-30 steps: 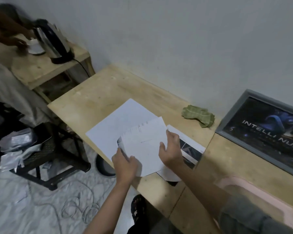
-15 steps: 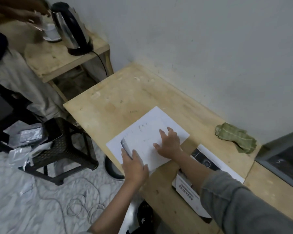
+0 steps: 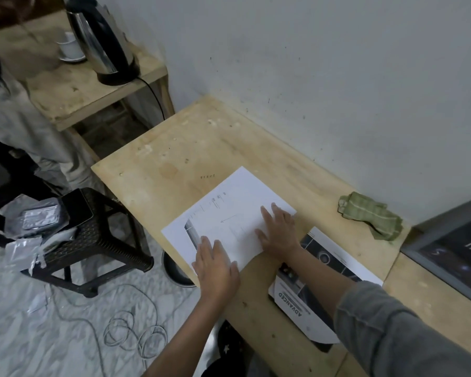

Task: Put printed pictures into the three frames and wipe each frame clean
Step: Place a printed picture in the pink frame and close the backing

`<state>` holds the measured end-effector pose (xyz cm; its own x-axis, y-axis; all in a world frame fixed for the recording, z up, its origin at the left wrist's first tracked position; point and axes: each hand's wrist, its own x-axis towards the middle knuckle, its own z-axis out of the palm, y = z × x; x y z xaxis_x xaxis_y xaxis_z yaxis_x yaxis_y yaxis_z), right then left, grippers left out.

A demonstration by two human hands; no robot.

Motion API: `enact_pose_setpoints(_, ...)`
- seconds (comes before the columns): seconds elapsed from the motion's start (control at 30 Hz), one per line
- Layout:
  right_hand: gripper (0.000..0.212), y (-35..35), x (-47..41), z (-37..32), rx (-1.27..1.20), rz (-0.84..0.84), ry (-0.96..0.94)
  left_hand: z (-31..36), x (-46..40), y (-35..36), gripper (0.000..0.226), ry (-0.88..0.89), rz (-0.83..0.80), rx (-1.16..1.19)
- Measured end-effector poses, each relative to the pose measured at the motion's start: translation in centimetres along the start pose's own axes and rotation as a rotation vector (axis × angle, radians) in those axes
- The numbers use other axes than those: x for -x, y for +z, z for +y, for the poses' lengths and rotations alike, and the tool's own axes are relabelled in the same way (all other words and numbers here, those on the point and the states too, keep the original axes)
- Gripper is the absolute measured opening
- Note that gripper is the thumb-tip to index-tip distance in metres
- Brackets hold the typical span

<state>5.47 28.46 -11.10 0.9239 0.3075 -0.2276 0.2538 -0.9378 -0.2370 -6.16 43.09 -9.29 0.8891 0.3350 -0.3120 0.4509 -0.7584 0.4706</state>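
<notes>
wooden table (image 3: 201, 148): against the wall. white sheets (image 3: 229, 213): stacked face down near the table's front edge, a dark printed strip showing at the left side. left hand (image 3: 215, 268): flat on the stack's near corner, fingers straight and together. right hand (image 3: 279, 232): flat on the stack's right part, fingers straight and slightly spread. printed picture (image 3: 310, 281): face up just right of the stack, under the right forearm. green cloth (image 3: 370, 216): crumpled by the wall. grey frame (image 3: 446, 254): far right, picture inside.

Plain home room; wooden table (image 3: 174, 148), kettle (image 3: 101, 42), plastic stool (image 3: 98, 235)
</notes>
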Motion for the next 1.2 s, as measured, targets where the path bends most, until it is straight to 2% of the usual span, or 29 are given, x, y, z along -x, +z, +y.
enact_pose_setpoints(0.17,0.062,-0.7,3.4,4.5,0.002,0.062,0.050,2.7,3.5,2.0,0.056,0.044,0.015,0.093)
enact_pose_setpoints(0.27,0.063,-1.2,6.4,7.8,0.037,-0.001,0.118,4.5,6.1,3.3,0.051,0.060,0.006,0.003)
enact_pose_setpoints(0.4,0.067,-1.6,10.4,11.8,0.074,0.022,0.182,5.9,8.5,5.3,0.067,0.046,-0.040,-0.105)
enact_pose_setpoints(0.57,0.080,-1.6,14.1,15.0,0.076,-0.036,0.215,7.8,10.0,7.0,0.079,-0.016,-0.070,-0.162)
enact_pose_setpoints(0.73,0.097,-1.5,15.2,16.3,0.084,-0.035,0.165,8.8,10.1,7.7,0.074,-0.060,-0.031,-0.115)
enact_pose_setpoints(1.07,0.098,-1.0,15.0,16.0,-0.037,0.019,0.186,9.4,10.0,8.4,0.054,-0.051,0.002,-0.093)
enact_pose_setpoints(1.2,0.095,-0.8,15.2,16.0,-0.065,0.046,0.202,9.8,10.0,8.7,0.061,-0.068,-0.008,-0.110)
